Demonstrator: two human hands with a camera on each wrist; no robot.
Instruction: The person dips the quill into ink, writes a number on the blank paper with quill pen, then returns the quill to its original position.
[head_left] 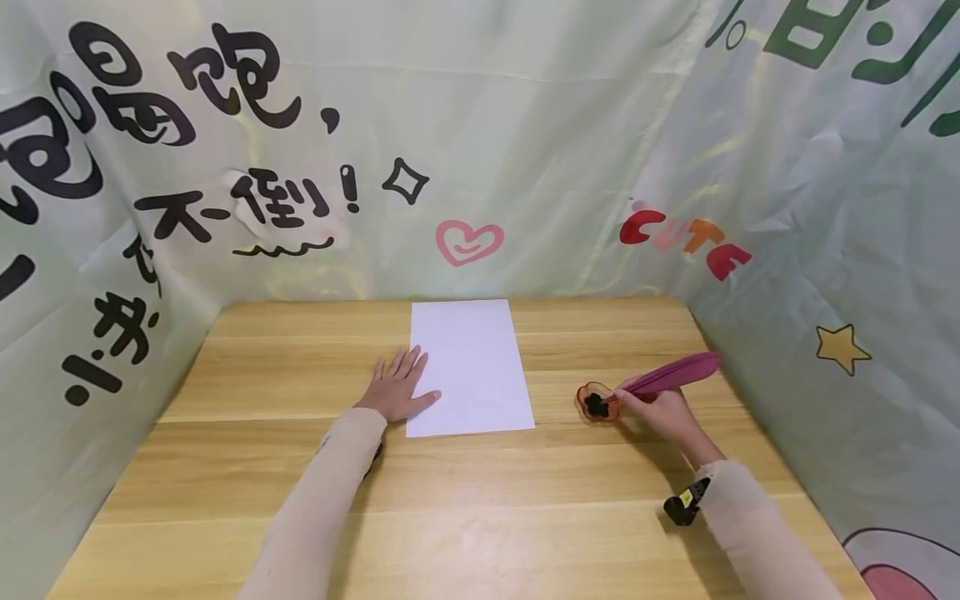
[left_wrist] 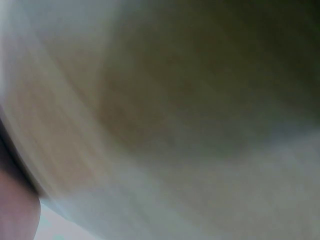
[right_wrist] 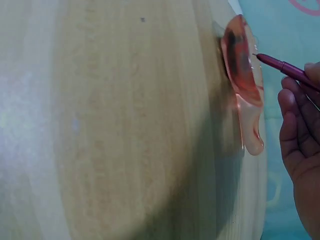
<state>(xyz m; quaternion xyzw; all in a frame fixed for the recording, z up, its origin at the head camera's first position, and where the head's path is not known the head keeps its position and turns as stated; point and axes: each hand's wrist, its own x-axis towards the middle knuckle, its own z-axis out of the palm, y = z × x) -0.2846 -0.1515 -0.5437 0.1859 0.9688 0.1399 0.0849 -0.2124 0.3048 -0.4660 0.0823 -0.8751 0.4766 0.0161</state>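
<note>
A white sheet of paper lies at the back middle of the table. My left hand rests on its left edge, fingers spread and thumb on the sheet. In my right hand I pinch a quill pen with a magenta feather. Its point is at a small amber, flower-shaped ink dish holding dark ink; the right wrist view shows the metallic pen barrel and the dish's short handle. Whether the nib touches the ink cannot be told. The left wrist view is blurred, with skin at its lower left.
The wooden table has light, plank-like grain. A pale printed cloth with lettering, a heart and a star hangs around its back and sides. A black wrist camera sits below my right sleeve, close over the tabletop.
</note>
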